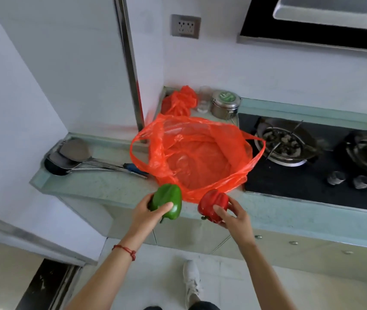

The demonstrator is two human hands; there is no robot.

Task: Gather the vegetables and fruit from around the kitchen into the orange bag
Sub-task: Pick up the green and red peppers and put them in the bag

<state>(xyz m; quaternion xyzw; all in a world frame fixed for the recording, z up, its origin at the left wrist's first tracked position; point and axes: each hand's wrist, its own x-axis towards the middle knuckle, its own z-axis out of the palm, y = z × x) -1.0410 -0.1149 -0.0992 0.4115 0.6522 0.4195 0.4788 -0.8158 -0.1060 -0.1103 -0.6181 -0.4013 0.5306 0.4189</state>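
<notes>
An open orange plastic bag (197, 153) lies spread on the pale green counter (102, 186), its mouth facing up and its inside looking empty. My left hand (149, 214) grips a green bell pepper (168, 203) just in front of the bag's near edge. My right hand (234, 217) grips a red bell pepper (214, 204) beside it, stem end down, also at the bag's near rim. Both peppers hang over the counter's front edge.
A second crumpled orange bag (179, 100) sits at the back corner beside a glass (203, 99) and a steel lidded tin (225, 104). Ladles (73, 156) lie at the left. A black gas hob with burners (284, 143) is to the right. A range hood (334, 16) hangs above.
</notes>
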